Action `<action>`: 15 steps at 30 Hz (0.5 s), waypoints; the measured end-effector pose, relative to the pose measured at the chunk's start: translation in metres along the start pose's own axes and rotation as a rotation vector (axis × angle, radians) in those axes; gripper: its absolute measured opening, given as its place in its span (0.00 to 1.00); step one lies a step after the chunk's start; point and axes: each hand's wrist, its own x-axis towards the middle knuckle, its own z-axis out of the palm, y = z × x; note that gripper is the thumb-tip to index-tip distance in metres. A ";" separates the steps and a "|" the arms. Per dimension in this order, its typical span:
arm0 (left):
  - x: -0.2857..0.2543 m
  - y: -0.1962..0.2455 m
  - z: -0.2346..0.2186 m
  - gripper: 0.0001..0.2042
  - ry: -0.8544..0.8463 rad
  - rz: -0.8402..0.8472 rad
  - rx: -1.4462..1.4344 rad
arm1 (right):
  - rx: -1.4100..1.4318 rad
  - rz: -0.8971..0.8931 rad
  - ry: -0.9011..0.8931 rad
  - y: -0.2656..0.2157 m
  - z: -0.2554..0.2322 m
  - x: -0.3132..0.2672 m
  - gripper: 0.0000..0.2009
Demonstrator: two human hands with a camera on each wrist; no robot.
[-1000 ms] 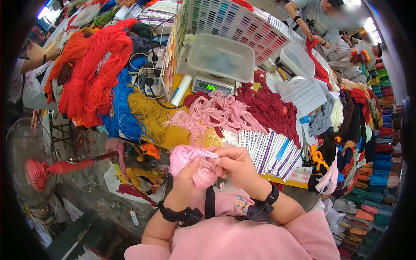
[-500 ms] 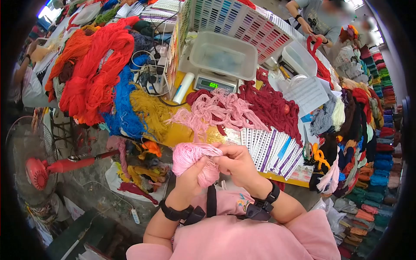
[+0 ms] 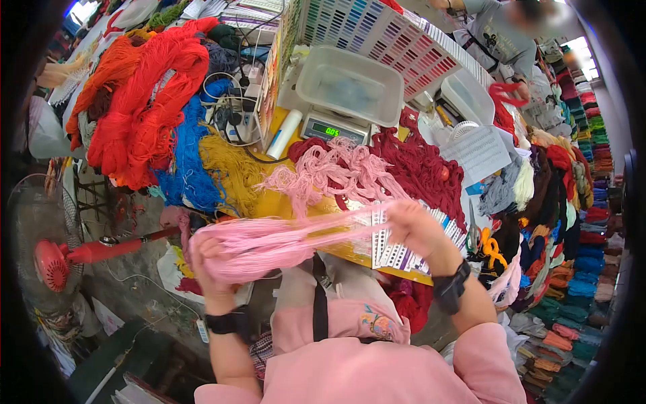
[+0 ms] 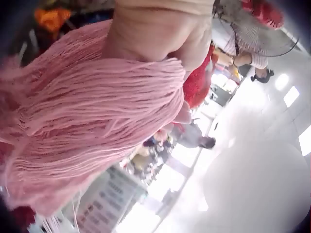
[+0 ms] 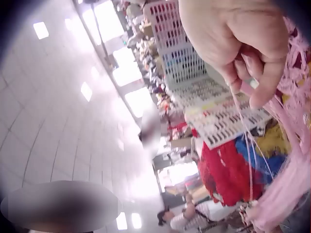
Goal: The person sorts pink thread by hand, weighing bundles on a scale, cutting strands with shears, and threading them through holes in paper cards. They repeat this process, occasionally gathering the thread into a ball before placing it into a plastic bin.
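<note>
Head view: shows, nearest, a pink skein (image 3: pixel 259 248) gripped in the left hand (image 3: pixel 214 266), strands pinched in the right hand (image 3: pixel 416 227) (blurred), well apart; next, loose pale-pink yarn (image 3: pixel 344 168) on a yellow table (image 3: pixel 270 207); farther, a scale (image 3: pixel 335 128) beneath a translucent tub (image 3: pixel 350 84).

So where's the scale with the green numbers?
In the head view, the scale sits on the yellow table, under the clear tub and just right of the white tube.
</note>
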 end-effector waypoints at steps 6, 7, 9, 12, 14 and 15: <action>-0.052 0.171 -0.087 0.05 0.188 0.249 0.108 | 0.479 -0.278 0.359 -0.056 -0.127 0.056 0.06; -0.065 0.196 -0.097 0.05 0.213 0.338 0.216 | 0.506 -0.374 0.456 -0.064 -0.147 0.065 0.05; -0.098 0.260 -0.119 0.05 0.141 0.360 0.284 | 0.611 -0.440 0.424 -0.088 -0.204 0.073 0.06; -0.128 0.276 -0.105 0.05 0.821 0.895 0.853 | 0.374 -0.699 0.617 -0.129 -0.244 0.064 0.08; -0.174 0.314 -0.115 0.08 1.059 0.880 1.530 | 0.112 -0.629 0.644 -0.152 -0.214 0.051 0.06; -0.188 0.326 -0.121 0.13 1.247 0.767 2.231 | -0.037 -0.567 0.594 -0.159 -0.201 0.049 0.05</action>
